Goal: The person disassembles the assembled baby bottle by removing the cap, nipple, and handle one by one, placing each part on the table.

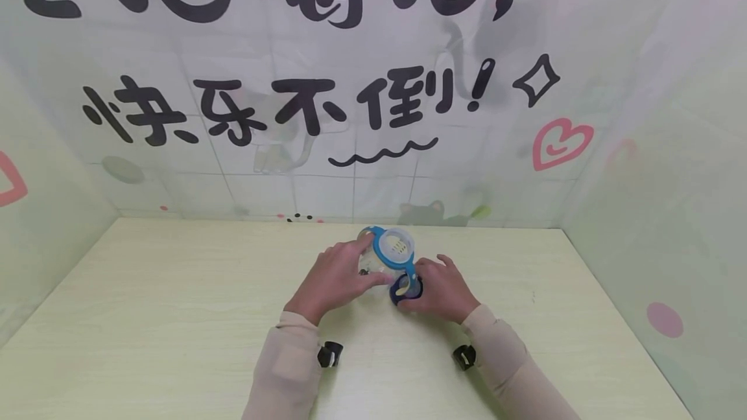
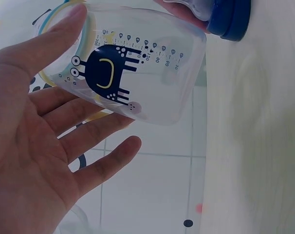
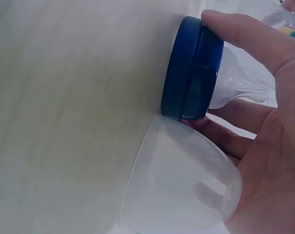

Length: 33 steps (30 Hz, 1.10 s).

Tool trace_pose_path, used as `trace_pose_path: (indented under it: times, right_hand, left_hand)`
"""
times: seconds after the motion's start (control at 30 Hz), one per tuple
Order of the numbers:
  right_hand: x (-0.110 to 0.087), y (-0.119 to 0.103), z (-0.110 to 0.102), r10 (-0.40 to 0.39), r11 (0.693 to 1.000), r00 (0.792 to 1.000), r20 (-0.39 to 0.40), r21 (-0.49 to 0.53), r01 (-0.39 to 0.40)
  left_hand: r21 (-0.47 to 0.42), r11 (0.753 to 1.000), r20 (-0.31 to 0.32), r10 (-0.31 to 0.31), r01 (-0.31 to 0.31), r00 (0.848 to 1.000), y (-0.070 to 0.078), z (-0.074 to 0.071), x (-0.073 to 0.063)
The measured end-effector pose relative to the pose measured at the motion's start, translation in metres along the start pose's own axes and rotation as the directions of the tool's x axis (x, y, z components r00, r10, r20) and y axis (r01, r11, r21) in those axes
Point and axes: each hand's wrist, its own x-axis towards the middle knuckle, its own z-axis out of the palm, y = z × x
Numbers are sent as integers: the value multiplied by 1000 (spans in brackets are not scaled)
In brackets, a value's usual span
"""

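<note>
My left hand grips a clear baby bottle near its top, thumb on one side and fingers on the other. The bottle bears a navy crab print and a measuring scale. A blue handle ring circles its uncapped mouth. Low beside the bottle, my right hand pinches a dark blue bottle collar, with a clear teat standing out of it. Next to the collar in the right wrist view is a translucent dome cap. Whether the bottle's base touches the table cannot be told.
The pale wood-grain table reaches back to a printed curtain wall, with side curtains left and right. A black strap piece sits at the left wrist, another at the right.
</note>
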Motion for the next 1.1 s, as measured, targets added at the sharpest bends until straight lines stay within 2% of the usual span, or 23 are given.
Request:
trace_pose_path:
  times: [0.27, 0.43, 0.6, 0.7, 0.8, 1.1]
  right_hand:
    - [-1, -1, 2, 5, 1000, 1000, -8, -21, -5]
    - [0, 0, 1, 13, 1000, 1000, -14, 16, -13]
    - [0, 2, -4, 15, 986, 1000, -8, 165, -13]
    - [0, 3, -9, 27, 953, 1000, 8, 303, -28]
    - [-1, 3, -12, 36, 922, 999, 14, 386, -38]
    - [-4, 7, -17, 85, 893, 995, -59, 448, -50]
  left_hand:
    - [-7, 1000, 2, -10, 10, 1000, 0, 0, -1]
    - [-7, 1000, 4, -10, 10, 1000, -1, -1, -1]
    - [-5, 1000, -3, -2, 2, 1000, -2, -1, -2]
    - [-10, 1000, -8, 1, -1, 1000, -3, -1, -1]
    - [-15, 1000, -11, 3, -3, 1000, -3, -1, -1]
    - [-28, 1000, -8, -8, 8, 1000, -4, -1, -1]
